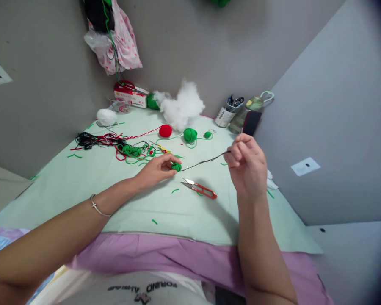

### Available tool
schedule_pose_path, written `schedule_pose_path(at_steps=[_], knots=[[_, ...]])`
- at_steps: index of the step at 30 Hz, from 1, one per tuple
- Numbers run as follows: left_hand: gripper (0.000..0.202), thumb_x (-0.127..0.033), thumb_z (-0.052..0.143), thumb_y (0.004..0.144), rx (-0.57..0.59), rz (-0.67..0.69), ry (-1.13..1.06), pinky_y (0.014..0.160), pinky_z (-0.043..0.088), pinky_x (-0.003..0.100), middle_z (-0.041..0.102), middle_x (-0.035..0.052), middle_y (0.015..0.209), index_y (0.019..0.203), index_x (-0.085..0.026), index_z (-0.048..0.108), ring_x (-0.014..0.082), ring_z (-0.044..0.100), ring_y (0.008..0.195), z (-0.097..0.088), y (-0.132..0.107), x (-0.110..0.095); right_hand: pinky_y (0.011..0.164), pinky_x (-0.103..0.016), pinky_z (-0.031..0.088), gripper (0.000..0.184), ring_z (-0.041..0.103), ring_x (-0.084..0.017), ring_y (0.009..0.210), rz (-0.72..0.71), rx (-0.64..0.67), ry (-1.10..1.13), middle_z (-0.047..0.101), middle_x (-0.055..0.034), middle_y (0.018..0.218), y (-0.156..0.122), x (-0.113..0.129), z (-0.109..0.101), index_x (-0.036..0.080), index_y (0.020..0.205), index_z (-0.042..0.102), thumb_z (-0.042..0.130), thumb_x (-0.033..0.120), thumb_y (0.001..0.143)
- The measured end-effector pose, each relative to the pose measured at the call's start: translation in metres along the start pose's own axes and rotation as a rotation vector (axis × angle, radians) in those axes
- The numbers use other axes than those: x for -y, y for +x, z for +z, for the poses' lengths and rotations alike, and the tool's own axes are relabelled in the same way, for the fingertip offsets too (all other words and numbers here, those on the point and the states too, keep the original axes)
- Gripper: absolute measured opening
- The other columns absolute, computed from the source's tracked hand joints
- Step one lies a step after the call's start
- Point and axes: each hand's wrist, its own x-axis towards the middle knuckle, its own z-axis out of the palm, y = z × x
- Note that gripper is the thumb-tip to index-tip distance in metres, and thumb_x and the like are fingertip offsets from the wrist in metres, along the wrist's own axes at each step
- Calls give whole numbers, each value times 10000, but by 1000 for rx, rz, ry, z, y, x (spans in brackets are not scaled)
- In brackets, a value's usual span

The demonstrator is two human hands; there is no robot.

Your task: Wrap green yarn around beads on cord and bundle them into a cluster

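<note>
Green yarn piece (177, 167) noted near frame centre, pinched in my left hand (156, 168), apparently to anchor it while my right hand (247, 165), fingers curled tight, holds the black thread (205, 161) nearly straight.

There's a thin silver-toned bangle (101, 212) on the left wrist, pretty plain apart from a little cross shape (94, 205) sitting on the band. Left hand (158, 168) and right hand (247, 165) are both bare, and so are the forearms (257, 237) as far as you can see. Down at the bottom it's a whitish shirt (98, 293) with chunky dark lettering (161, 286) printed across the front, kinda warped so I can't read it all, plus a small dark-outlined motif (142, 298) tucked right by the text.
</note>
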Motion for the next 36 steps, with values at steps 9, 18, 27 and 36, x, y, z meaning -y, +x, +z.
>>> schedule_pose_path(at_steps=[9, 18, 27, 36], knots=[[341, -377, 757, 809, -62, 3, -161, 947, 495, 351, 701, 49, 1103, 1104, -216, 697, 196, 633, 1014, -6, -1, -11, 625, -291, 433, 94, 526, -137, 690, -203, 204, -570, 565, -24, 821, -27, -23, 38, 231, 876, 711, 634, 248, 927], [339, -377, 795, 770, -112, 32, -155, 926, 508, 369, 704, 46, 1052, 1049, -210, 700, 206, 641, 996, -7, 2, -4, 622, -255, 408, 158, 515, -116, 653, -290, 289, -747, 539, -7, 765, -33, -33, 47, 193, 840, 650, 543, 128, 935], [296, -322, 819, 719, -153, 56, -149, 863, 531, 360, 694, 38, 966, 964, -203, 702, 199, 641, 949, -5, 2, -7, 621, -251, 395, 171, 507, -118, 649, -281, 298, -773, 536, -4, 753, -35, -33, 49, 195, 816, 623, 525, 102, 920], [257, -222, 822, 687, -230, 139, -112, 971, 503, 380, 644, 19, 957, 891, -201, 667, 181, 638, 955, -2, 3, -3, 633, -263, 380, 154, 498, -130, 657, -220, 315, -804, 546, -10, 761, -40, -39, 54, 197, 828, 593, 496, 122, 921]])
